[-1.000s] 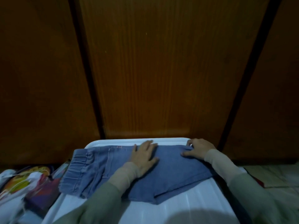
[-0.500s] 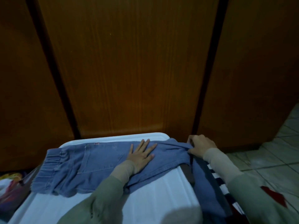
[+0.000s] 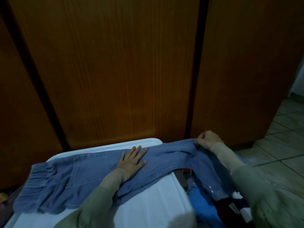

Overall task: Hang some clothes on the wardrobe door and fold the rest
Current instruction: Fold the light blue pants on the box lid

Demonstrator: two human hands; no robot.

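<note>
Three big brown wardrobe doors (image 3: 128,71) stand in front of you, side by side, with dark gaps between them. Below them is a white plastic top (image 3: 148,209) that you are using like a desk. Green floor tiles (image 3: 279,145) show on the right. On the white top lie the blue jeans (image 3: 85,176), spread flat with the stretchy waist at the left end. One leg runs off the right edge and hangs over a heap of other clothes (image 3: 205,204) in blue, red, dark and white. Your left hand (image 3: 133,160) lies flat on the jeans, fingers straight and spread, pressing down. Your right hand (image 3: 207,139) is curled and pinches the far edge of the jeans leg, holding it up past the white top.
</note>
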